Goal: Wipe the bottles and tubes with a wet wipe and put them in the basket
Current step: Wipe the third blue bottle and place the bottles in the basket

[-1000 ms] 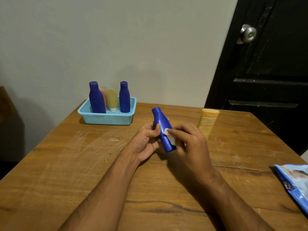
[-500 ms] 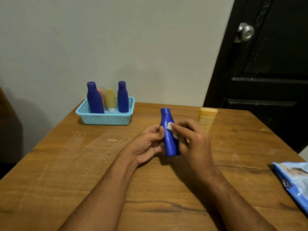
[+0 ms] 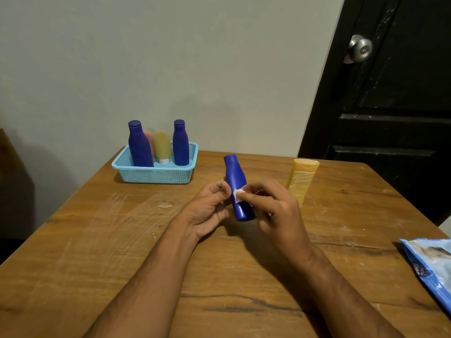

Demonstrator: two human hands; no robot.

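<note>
A blue bottle (image 3: 236, 181) is held just above the table's middle, cap end pointing away and tilted slightly left. My left hand (image 3: 207, 211) grips its left side with curled fingers and thumb. My right hand (image 3: 275, 211) pinches a small white wet wipe (image 3: 238, 194) against the bottle's body. A light blue mesh basket (image 3: 156, 174) at the back left holds two upright blue bottles (image 3: 139, 145) (image 3: 180, 143), a yellow tube (image 3: 162, 147) and a pink tube (image 3: 149, 140) partly hidden behind them. A yellow tube (image 3: 301, 178) lies on the table behind my right hand.
The wooden table (image 3: 97, 240) meets a grey wall at the back. A blue wet wipe pack (image 3: 432, 267) lies at the right edge. A black door with a metal knob (image 3: 360, 48) stands at the right.
The bottle has tipped from upright back to a slight left tilt. My right hand with the wipe has slid lower along the bottle's body. My left hand keeps its hold.
</note>
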